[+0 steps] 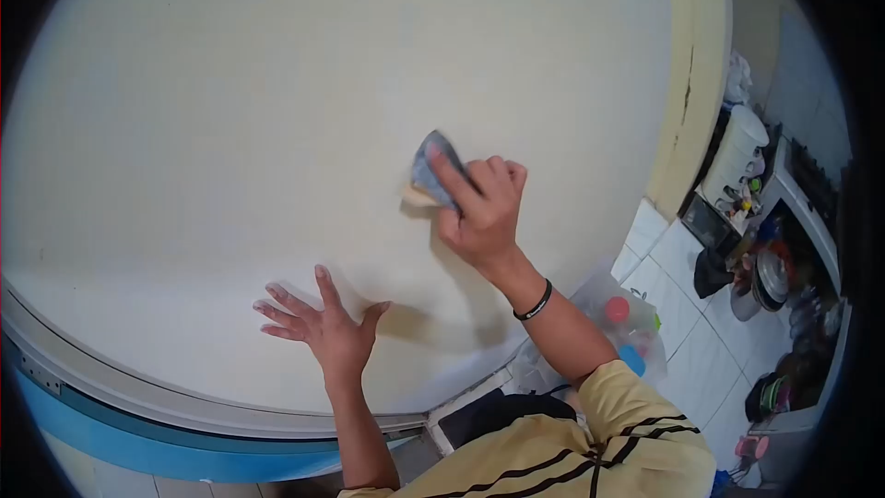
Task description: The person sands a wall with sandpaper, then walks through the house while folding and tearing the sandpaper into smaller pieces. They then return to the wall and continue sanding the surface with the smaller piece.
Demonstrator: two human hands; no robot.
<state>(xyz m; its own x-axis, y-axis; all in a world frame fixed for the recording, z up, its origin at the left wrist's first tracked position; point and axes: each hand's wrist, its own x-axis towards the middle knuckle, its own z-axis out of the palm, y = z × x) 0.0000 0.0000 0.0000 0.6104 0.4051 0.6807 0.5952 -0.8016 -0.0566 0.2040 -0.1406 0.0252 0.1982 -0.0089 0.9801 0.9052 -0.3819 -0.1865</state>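
Against the pale cream wall (304,101), my right hand (484,207) presses a small folded grey-blue piece (433,161). Its lower side shows cream, and whether it is cloth or sandpaper I cannot make out. The index finger lies stretched along it, the thumb is tucked underneath, and the other fingers are curled. Lower and to the left, my left hand (339,327) has its fingers spread at the wall surface and holds nothing. A black wristband (535,302) circles my right wrist.
A blue-edged door frame (120,433) runs along the lower left. Below my right arm stands a clear plastic bag (590,314) with red and blue caps in it. Pots (770,277) and kitchenware crowd a shelf at the right, beyond white floor tiles (678,304).
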